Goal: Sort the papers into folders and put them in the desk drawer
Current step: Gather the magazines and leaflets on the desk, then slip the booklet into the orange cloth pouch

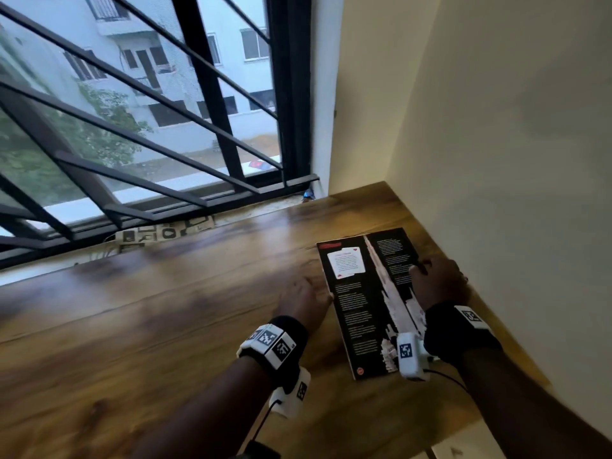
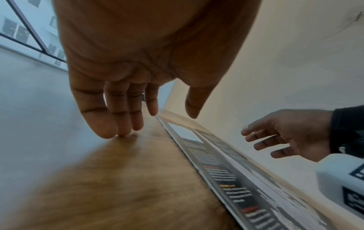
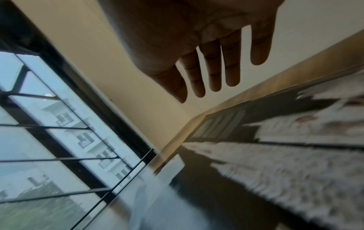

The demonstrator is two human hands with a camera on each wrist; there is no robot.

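Note:
A black printed sheet with white text blocks and a pale tower picture lies flat on the wooden desk, near the right wall. My left hand is flat beside the sheet's left edge. In the left wrist view the left hand has straight fingers, and its fingertips touch the bare wood next to the sheet. My right hand is over the sheet's right half; its fingers are spread and hold nothing. The right wrist view shows the right hand a little above the sheet.
A window with black bars runs along the desk's far side. On the sill lie a patterned paper strip and a small blue object in the corner. A cream wall borders the desk on the right.

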